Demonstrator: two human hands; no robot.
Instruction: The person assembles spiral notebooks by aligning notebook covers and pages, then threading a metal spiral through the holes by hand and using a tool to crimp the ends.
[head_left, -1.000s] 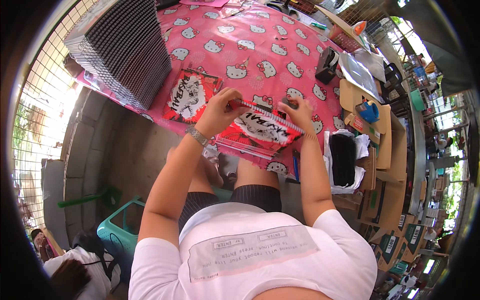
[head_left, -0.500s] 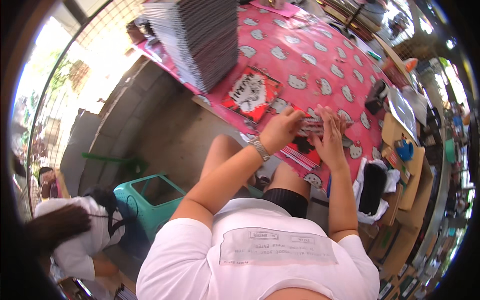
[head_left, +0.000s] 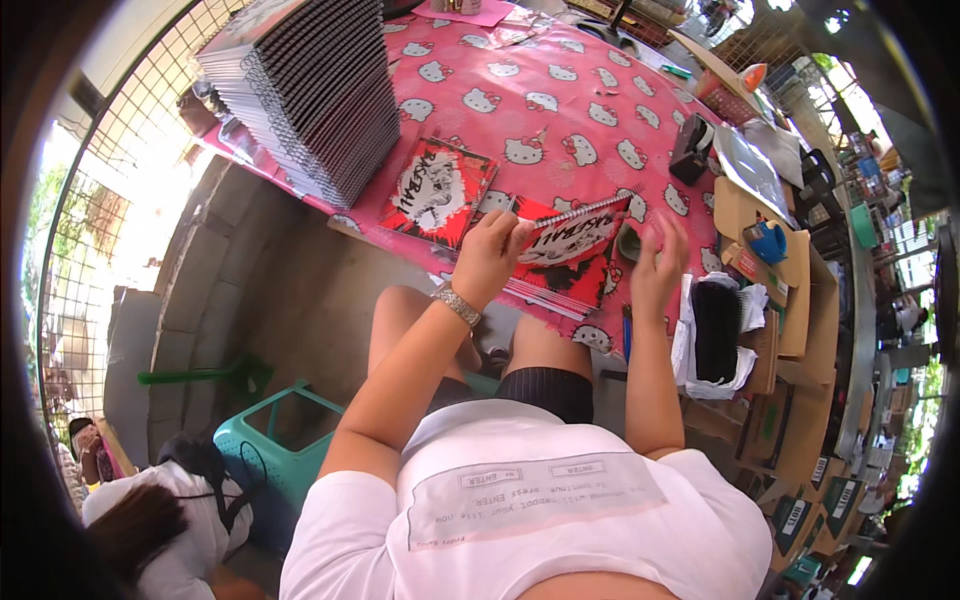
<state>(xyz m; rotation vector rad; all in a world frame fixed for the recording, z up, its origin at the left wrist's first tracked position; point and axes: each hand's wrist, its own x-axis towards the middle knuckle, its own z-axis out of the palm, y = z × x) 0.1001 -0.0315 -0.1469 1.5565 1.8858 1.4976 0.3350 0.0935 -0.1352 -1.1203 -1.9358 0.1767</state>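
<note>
My left hand pinches the left end of a spiral notebook with a red, black and white cover. The notebook is tilted up, its wire coil along the upper edge. Beneath it lie more red-covered notebooks, their white page edges toward me. Just right of the notebook is my right hand, raised with fingers apart and loosely bent, holding nothing visible. Close to its fingers, a small round greenish object is partly covered. Another red notebook cover lies flat to the left.
A tall stack of spiral notebooks stands at the table's left. The pink patterned cloth covers the table. A black desk tool, a blue tape roll and cardboard boxes are at right. A person sits lower left beside a teal stool.
My right hand has come off the notebook's coil and moved aside to the right. The notebook's cover now shows, tilted up in my left hand. The view has shifted.
</note>
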